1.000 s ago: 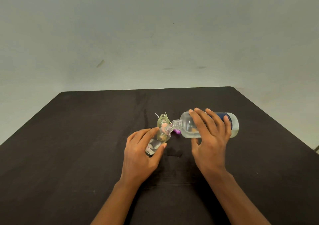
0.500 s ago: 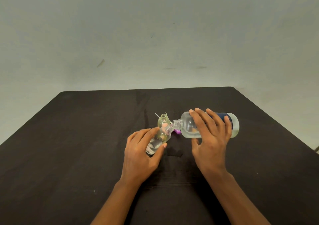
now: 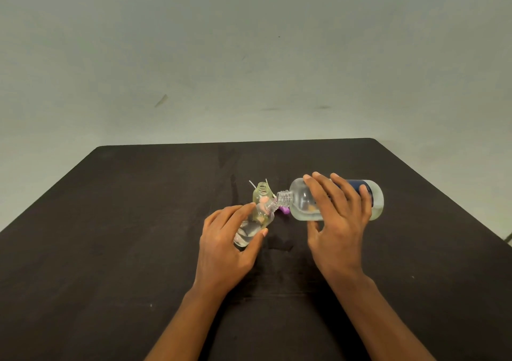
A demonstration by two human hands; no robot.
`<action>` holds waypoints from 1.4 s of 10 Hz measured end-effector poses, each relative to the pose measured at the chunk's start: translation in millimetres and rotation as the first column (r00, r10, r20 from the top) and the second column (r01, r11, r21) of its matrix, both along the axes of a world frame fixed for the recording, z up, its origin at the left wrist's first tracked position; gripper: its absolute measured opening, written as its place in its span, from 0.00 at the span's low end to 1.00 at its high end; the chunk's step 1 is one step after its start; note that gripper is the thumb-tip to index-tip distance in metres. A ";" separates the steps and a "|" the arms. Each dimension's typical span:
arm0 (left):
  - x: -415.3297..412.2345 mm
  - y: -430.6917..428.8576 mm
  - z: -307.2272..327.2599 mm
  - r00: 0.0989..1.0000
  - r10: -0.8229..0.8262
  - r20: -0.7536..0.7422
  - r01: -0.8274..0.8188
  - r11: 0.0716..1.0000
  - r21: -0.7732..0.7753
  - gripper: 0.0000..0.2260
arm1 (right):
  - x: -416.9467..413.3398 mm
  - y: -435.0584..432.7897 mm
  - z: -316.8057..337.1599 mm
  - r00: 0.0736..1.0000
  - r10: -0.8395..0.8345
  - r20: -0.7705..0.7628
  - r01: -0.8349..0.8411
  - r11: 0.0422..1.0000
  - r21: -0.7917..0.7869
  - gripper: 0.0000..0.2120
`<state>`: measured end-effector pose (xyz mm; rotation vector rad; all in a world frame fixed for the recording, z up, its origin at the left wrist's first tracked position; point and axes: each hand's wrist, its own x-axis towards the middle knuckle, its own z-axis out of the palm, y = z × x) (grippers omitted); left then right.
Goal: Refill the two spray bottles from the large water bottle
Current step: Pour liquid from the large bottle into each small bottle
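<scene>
Pouring is going on, by my reading: the right hand (image 3: 338, 222) is holding the large water bottle (image 3: 299, 198) on its side above the table (image 3: 138, 222), fingers wrapping over the barrel and the thumb coming in underneath; its open threaded mouth is pointing left and meeting the mouth of the near spray bottle (image 3: 250, 231). The left hand (image 3: 224, 247) is gripping that small clear bottle round its lower body, forefinger on one side and thumb on the other, and is tilting it so the neck is leaning up and to the right; some water is lying in its lower end. The second spray bottle (image 3: 261, 193), yellowish and uncapped, is standing upright just behind the two mouths; thin white tubes (image 3: 252, 185) are poking out beside it, and a purple piece (image 3: 284, 210) is lying just below the big bottle's neck; whether it is a cap or a sprayer head I cannot tell.

The big bottle is looking only partly full, so its weight is likely shifting toward the mouth as it tips; a hold round the middle of the barrel is suiting it; thin clear plastic is probably giving under a squeeze, which could be sending water out in a gush. The small bottle is likely light, smooth and slippery if wet; holding it low is leaving the neck free.
</scene>
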<state>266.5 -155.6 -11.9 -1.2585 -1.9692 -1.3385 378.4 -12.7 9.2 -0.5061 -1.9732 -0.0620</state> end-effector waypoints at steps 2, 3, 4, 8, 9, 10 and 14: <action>0.0 0.1 -0.7 1.000 0.000 -0.004 0.000 1.000 0.006 0.17 | -0.1 -0.1 0.2 1.000 0.002 -0.002 -0.002 1.000 0.008 0.42; -0.1 0.2 -0.7 1.000 0.001 0.000 -0.001 1.000 0.010 0.17 | -0.7 0.0 0.0 1.000 0.005 -0.007 -0.005 1.000 0.008 0.41; -0.6 -0.3 -0.8 1.000 0.002 -0.004 -0.002 1.000 0.003 0.17 | -0.9 0.0 0.2 1.000 0.005 -0.012 -0.005 1.000 0.008 0.40; -0.3 0.4 -0.3 1.000 0.005 0.003 -0.004 1.000 -0.011 0.17 | -0.9 0.4 -0.5 1.000 -0.002 -0.010 0.002 1.000 0.004 0.40; -0.3 0.5 -0.5 1.000 0.006 0.007 -0.006 1.000 -0.013 0.17 | -0.1 -0.1 -0.1 1.000 -0.004 -0.013 0.005 1.000 0.007 0.40; -0.4 0.4 -0.6 1.000 0.008 0.005 -0.008 1.000 -0.018 0.17 | -0.3 0.2 0.2 1.000 -0.001 -0.016 0.001 1.000 0.010 0.40; -0.4 0.4 -0.7 1.000 0.003 0.002 -0.003 1.000 -0.004 0.17 | -0.2 0.2 -0.6 1.000 -0.003 -0.016 0.003 1.000 0.016 0.40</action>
